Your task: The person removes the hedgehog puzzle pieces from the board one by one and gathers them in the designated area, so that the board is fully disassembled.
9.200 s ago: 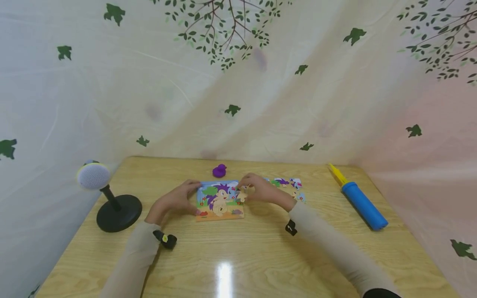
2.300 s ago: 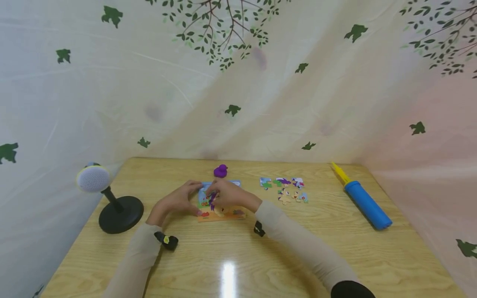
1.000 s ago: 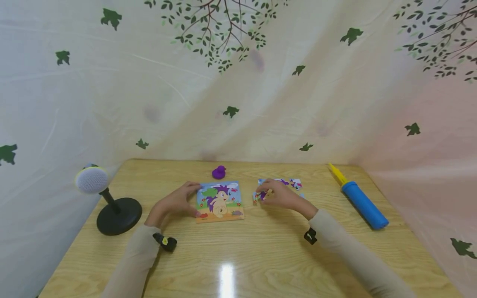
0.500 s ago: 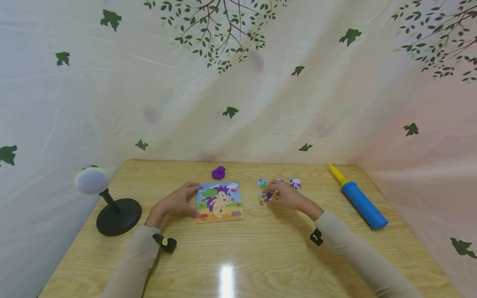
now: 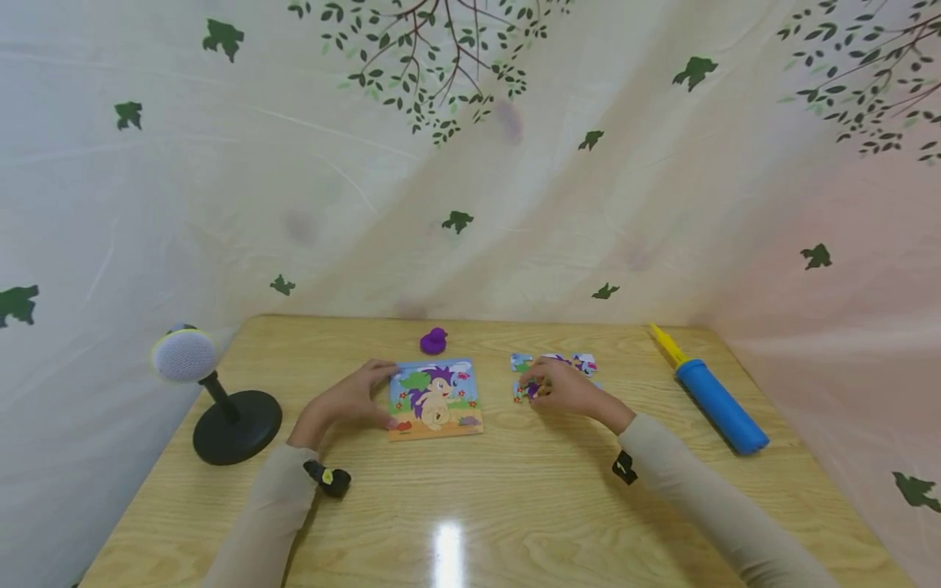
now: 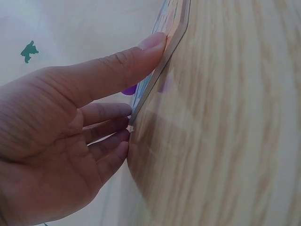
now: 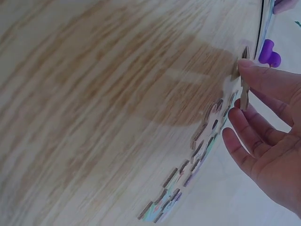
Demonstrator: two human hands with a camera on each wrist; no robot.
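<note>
A flat puzzle board (image 5: 434, 400) with a purple-spined hedgehog picture lies on the table. My left hand (image 5: 354, 396) holds its left side, thumb on the near corner and fingertips at the far corner; the left wrist view shows the thumb (image 6: 153, 44) pressing on the edge. To the right, my right hand (image 5: 564, 388) pinches a jigsaw piece (image 5: 520, 392) with purple and red-flower print, low over the table. That piece appears edge-on between thumb and fingers in the right wrist view. Several loose jigsaw pieces (image 5: 586, 363) lie behind and beside this hand, partly hidden by it.
Behind the board sits a purple toy duck (image 5: 434, 341). A microphone on a black stand (image 5: 237, 427) occupies the left side of the wooden table (image 5: 382, 523). At the right lies a blue hand pump (image 5: 722, 408) with a yellow nozzle. A leaf-printed cloth hangs behind.
From over the board, my right hand has come away to the right with a jigsaw piece, then shifted slightly farther right beside the loose pieces. The left hand stays at the board's left edge.
</note>
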